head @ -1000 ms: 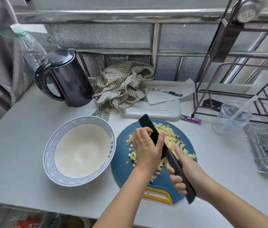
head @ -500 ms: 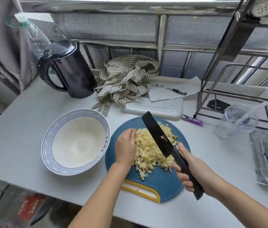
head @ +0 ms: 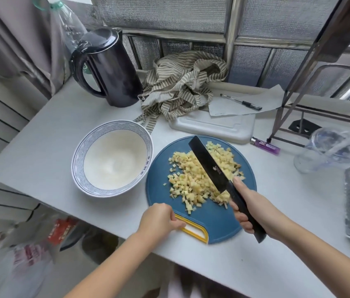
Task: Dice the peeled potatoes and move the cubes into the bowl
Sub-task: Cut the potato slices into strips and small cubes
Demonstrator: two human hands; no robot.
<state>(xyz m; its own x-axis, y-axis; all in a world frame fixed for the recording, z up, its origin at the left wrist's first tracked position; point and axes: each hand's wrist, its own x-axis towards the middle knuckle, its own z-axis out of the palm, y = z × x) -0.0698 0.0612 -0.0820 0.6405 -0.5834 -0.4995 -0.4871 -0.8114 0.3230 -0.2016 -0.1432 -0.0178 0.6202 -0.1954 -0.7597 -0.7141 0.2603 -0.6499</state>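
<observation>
The counter [head: 40,143] left of the bowl [head: 77,168] is giving free passage. The kettle [head: 116,72] and striped cloth [head: 180,87] are blocking behind; rack [head: 330,24] and cup [head: 320,151] are crowding the right.

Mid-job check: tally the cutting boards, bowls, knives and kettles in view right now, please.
Cutting boards: 2 (blue cutting board, white cutting board)
Bowl: 1
Knife: 1
Kettle: 1
Total: 5
</observation>
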